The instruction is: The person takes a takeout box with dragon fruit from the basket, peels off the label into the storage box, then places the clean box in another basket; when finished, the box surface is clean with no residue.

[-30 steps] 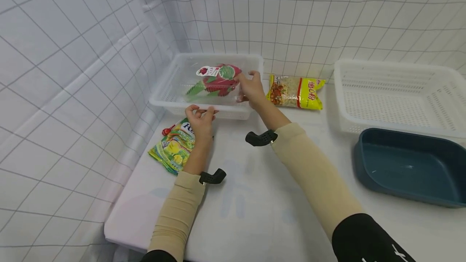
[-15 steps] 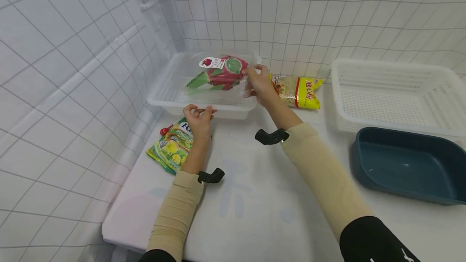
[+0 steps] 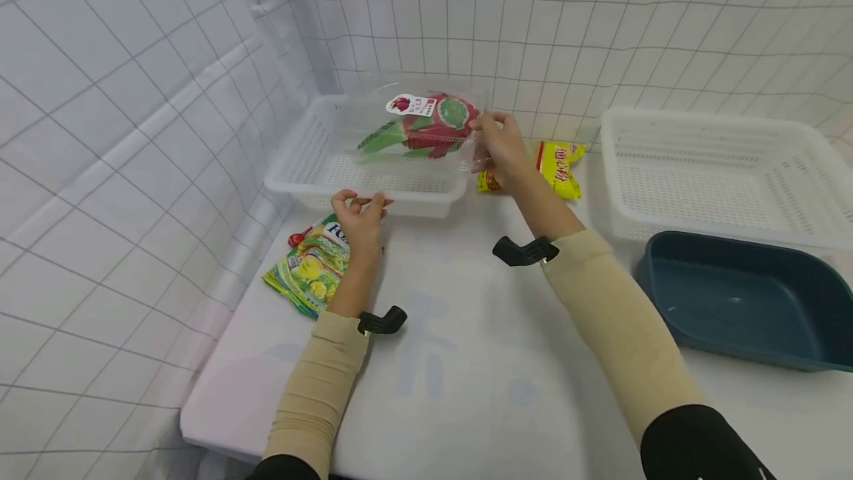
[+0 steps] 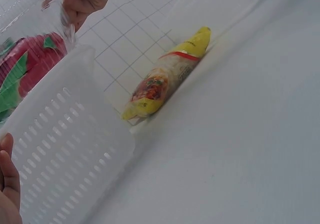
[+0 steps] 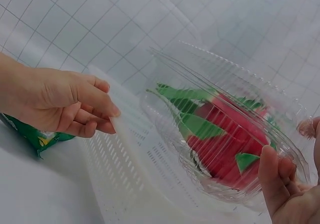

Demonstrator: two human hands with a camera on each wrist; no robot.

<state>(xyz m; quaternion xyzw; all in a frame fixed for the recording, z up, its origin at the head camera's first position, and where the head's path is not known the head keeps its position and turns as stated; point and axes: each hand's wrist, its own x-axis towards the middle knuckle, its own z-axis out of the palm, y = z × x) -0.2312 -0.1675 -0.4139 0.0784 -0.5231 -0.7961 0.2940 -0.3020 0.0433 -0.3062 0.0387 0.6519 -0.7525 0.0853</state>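
My right hand [image 3: 503,145] grips the right end of a clear plastic clamshell box [image 5: 176,63], its thumb and fingers at the edge. Inside lies a red dragon fruit [image 3: 433,141] with green leaf tips, under a white label. The box is raised over a white plastic basket [image 3: 420,204] and overlaps its right rim in the head view. At the basket's front rim, my left hand [image 3: 360,222] pinches the edge between thumb and fingers. Partly behind the left wrist lies a green and yellow snack bag [image 3: 312,267].
A yellow-ended food packet [image 3: 560,169] lies right of the basket, partly hidden by my right hand. Farther right stand another white basket [image 3: 733,224] and a dark blue bin [image 3: 746,310]. Grid-patterned cloth [image 3: 166,132] walls in the left and back.
My right hand has lifted the clamshell box up out of the basket and shifted it to the right. The left hand stays on the basket's front rim.
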